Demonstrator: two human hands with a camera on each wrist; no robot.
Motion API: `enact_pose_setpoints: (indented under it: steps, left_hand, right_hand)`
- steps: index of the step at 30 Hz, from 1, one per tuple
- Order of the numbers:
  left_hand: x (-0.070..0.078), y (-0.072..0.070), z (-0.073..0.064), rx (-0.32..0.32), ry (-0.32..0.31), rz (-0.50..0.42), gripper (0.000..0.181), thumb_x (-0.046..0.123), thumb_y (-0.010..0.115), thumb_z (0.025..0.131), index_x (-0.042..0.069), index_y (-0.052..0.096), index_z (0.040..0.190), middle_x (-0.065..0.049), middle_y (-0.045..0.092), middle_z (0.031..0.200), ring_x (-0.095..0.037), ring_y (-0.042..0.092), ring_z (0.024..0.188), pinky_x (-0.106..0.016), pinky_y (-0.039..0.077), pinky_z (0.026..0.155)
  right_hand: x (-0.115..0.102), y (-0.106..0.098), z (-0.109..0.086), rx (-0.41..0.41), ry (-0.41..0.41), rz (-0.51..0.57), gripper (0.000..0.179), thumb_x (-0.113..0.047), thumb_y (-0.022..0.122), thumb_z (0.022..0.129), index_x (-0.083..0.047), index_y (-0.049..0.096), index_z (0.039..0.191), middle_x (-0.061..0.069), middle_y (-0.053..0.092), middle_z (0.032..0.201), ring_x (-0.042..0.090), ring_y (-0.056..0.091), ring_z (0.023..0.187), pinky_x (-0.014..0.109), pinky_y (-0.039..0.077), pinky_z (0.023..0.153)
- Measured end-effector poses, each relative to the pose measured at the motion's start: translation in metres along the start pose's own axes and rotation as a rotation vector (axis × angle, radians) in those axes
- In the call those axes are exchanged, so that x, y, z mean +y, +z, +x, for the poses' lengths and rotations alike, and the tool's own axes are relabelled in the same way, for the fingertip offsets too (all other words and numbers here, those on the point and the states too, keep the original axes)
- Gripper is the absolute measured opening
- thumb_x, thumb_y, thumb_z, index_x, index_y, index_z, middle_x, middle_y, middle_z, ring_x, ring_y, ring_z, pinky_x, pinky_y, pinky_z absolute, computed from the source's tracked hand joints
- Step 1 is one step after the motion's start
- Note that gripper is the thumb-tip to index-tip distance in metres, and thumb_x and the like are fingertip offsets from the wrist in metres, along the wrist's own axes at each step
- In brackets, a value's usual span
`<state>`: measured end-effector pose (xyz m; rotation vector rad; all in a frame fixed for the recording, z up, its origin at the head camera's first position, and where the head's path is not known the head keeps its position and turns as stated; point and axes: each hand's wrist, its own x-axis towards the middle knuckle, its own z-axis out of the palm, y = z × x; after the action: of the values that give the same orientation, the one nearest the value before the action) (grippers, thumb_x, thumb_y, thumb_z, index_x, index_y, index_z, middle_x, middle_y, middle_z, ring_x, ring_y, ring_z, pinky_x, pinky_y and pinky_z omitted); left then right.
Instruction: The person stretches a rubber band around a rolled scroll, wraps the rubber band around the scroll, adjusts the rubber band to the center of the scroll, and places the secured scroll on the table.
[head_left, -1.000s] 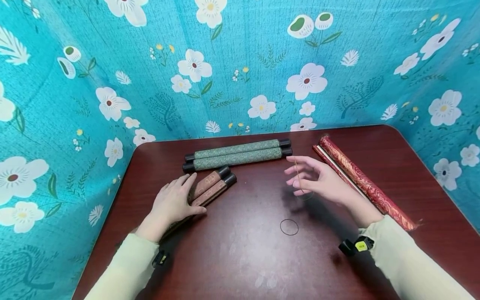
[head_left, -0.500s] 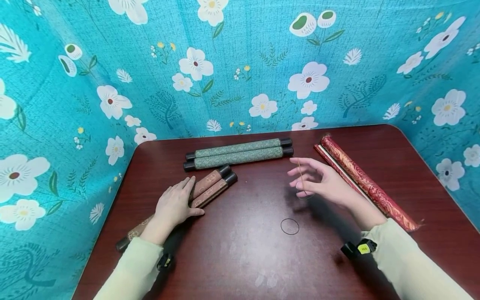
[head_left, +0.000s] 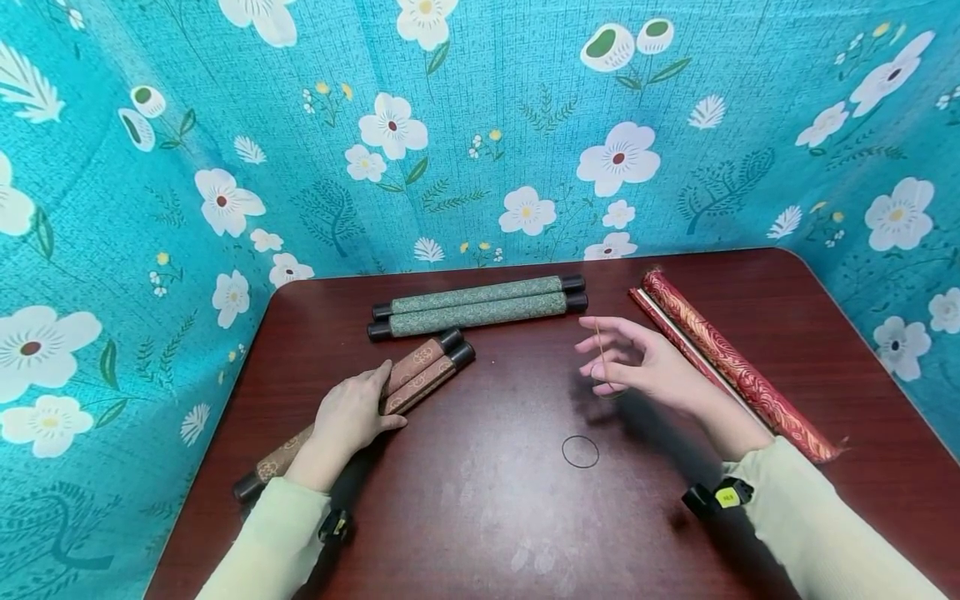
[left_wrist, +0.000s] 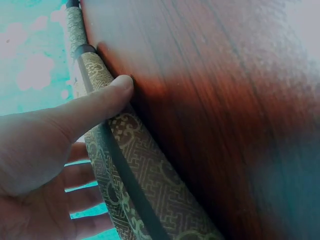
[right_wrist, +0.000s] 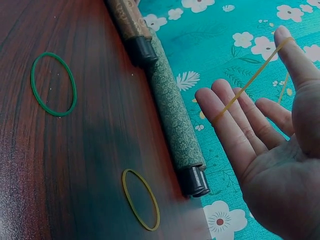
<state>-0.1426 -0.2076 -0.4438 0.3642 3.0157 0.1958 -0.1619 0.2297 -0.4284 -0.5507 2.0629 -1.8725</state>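
My left hand [head_left: 348,417] grips a brown patterned scroll [head_left: 414,364] with black end knobs, lying slantwise on the table. In the left wrist view the thumb [left_wrist: 112,95] lies over its near side, fingers along the far side. My right hand [head_left: 652,367] hovers above the table, fingers spread. A thin yellow rubber band [right_wrist: 250,81] stretches between its thumb and index finger. Below it in the right wrist view, another yellow rubber band [right_wrist: 141,200] lies on the table; a green rubber band [right_wrist: 75,90] lies farther left.
A green scroll [head_left: 480,312] with black knobs lies along the table's back edge. To the right, a red and gold scroll [head_left: 723,350] lies slanted beside my right forearm. A blue floral cloth [head_left: 480,150] hangs behind the dark wooden table [head_left: 480,517].
My left hand has shifted slightly to the right along the brown scroll, exposing its lower-left end. The right hand holds nearly still with the band stretched on its fingers.
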Motion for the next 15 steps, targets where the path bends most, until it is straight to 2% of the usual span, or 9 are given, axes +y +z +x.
enact_pose_setpoints:
  steps: [7, 11, 15]
  left_hand:
    - [0.0011, 0.0003, -0.0018, 0.005, -0.008, -0.033, 0.09, 0.034, 0.094, 0.083, -0.001, 0.052, 0.155, -0.023, 0.067, 0.139, -0.041, 0.069, 0.121, -0.057, 0.058, 0.095]
    - [0.0032, -0.0014, -0.0017, 0.037, 0.029, -0.049, 0.087, 0.032, 0.094, 0.083, 0.001, 0.054, 0.154, -0.021, 0.068, 0.139, -0.04, 0.068, 0.122, -0.057, 0.058, 0.096]
    - [0.0084, -0.0065, 0.0014, 0.099, 0.081, -0.067, 0.086, 0.031, 0.095, 0.082, 0.0, 0.056, 0.153, -0.021, 0.07, 0.137, -0.04, 0.069, 0.12, -0.056, 0.058, 0.097]
  right_hand:
    - [0.0018, -0.0001, 0.001, 0.004, 0.006, -0.012, 0.064, 0.002, 0.07, 0.1, -0.001, 0.043, 0.158, 0.007, 0.068, 0.13, 0.03, 0.076, 0.11, 0.046, 0.066, 0.081]
    - [0.0023, -0.0002, 0.0023, 0.009, 0.02, -0.013, 0.065, 0.001, 0.071, 0.1, -0.002, 0.043, 0.159, 0.01, 0.067, 0.131, 0.03, 0.075, 0.111, 0.047, 0.066, 0.081]
    - [0.0022, 0.0001, 0.0039, 0.009, 0.015, -0.018, 0.066, 0.001, 0.071, 0.1, 0.0, 0.042, 0.159, 0.011, 0.067, 0.131, 0.028, 0.076, 0.11, 0.047, 0.066, 0.082]
